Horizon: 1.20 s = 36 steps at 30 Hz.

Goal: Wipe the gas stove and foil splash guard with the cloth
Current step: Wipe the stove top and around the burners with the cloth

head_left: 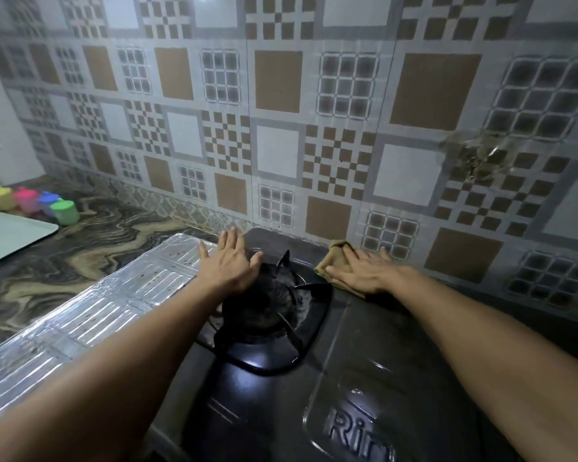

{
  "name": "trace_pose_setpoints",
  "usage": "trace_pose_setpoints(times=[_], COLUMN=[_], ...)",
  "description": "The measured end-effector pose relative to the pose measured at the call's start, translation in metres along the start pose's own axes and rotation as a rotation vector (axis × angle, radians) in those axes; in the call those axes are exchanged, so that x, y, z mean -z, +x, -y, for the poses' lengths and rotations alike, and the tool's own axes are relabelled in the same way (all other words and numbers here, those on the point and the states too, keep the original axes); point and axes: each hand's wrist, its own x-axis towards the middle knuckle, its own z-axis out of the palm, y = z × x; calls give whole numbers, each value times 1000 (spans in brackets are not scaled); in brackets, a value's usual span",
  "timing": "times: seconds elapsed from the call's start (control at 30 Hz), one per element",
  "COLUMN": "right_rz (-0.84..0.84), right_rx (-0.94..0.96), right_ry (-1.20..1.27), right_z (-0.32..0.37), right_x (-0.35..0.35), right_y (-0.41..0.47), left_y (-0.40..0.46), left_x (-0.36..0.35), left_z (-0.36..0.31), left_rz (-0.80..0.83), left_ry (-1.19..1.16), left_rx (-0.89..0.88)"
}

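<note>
Glossy black stove (364, 345), crumpled tan cloth (336, 258)

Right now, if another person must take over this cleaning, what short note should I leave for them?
Left hand: open, flat, fingers spread at the stove's back left, by the burner grate.
Right hand: flat, pressing the brown cloth on the stove's back right, near the tiled wall.
Foil splash guard: lying flat on the counter, left of the stove, still spotted.
Done: cannot tell.
Left: the stove top and the foil.
</note>
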Motion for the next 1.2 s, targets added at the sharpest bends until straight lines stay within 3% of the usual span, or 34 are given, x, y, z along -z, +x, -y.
trace_pose_setpoints(times=[0.33,0.5,0.73,0.87,1.07,1.2], right_rz=[166,162,84,131,86,175], right_rx=[148,312,479,601,543,356], right_ry=[-31,53,-96,-189,-111,-2], right_z=[50,78,150,170,146,104], right_x=[31,41,53,52,45,45], right_y=[78,93,140,164,159,139], left_y=[4,4,2,3,4,3], left_x=[-5,-9,-10,-11,-11,-7], left_z=[30,30,31,32,35,33], left_rz=[-22,-32,-129,-134,-63,-38], left_ry=[-46,-74,-111,-107,-108,-103], left_rx=[76,112,101,147,200,212])
